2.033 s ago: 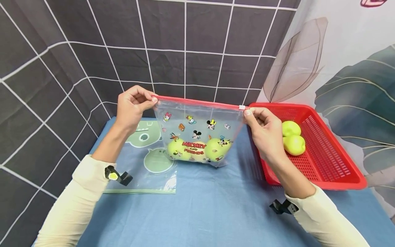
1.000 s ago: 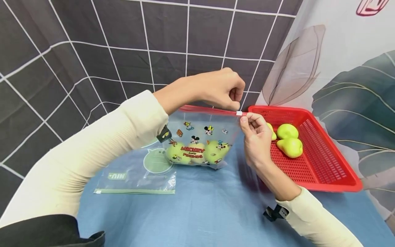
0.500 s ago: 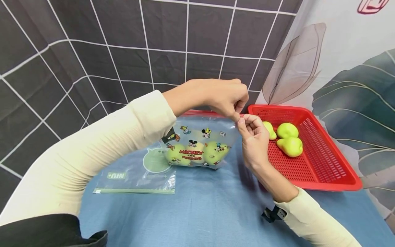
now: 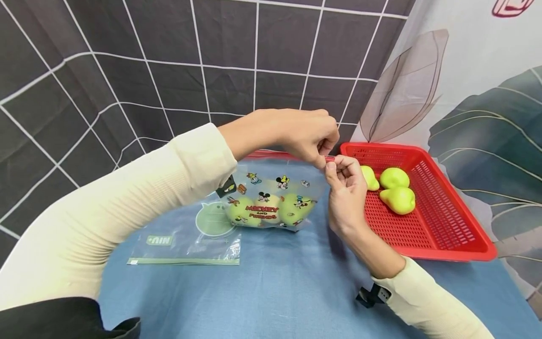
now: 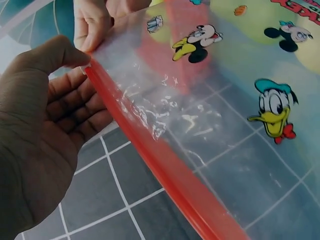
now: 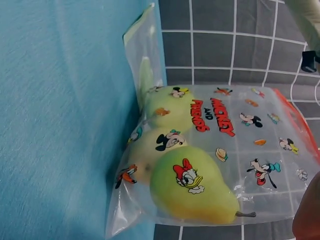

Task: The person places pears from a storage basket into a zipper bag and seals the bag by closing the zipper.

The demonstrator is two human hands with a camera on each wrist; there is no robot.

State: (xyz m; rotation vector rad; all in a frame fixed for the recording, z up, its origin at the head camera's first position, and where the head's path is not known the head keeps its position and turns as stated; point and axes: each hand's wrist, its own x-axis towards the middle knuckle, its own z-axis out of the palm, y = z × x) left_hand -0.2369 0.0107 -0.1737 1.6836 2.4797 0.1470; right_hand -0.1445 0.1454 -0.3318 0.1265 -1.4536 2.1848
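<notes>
A clear zip bag (image 4: 275,181) printed with cartoon figures stands upright on the cloth, with several green pears (image 6: 192,185) at its bottom. My left hand (image 4: 311,134) reaches across above the bag. Its thumb and fingers pinch the white slider (image 5: 86,69), mostly covered, at the right end of the red zip strip (image 5: 145,150). With thumb and forefinger, my right hand (image 4: 349,197) grips the bag's top right corner, fingertips right beside those of the left.
To the right stands a red plastic basket (image 4: 461,221) with loose pears (image 4: 398,200) inside. Flat on the blue cloth (image 4: 271,292), left of the upright bag, lies a second clear bag (image 4: 186,247) with a green zip edge. A dark tiled-pattern curtain (image 4: 228,89) hangs behind.
My left hand has let go of the bag's top left corner, crossed to the right end and taken hold of the slider. My right hand keeps its corner, now slightly further left.
</notes>
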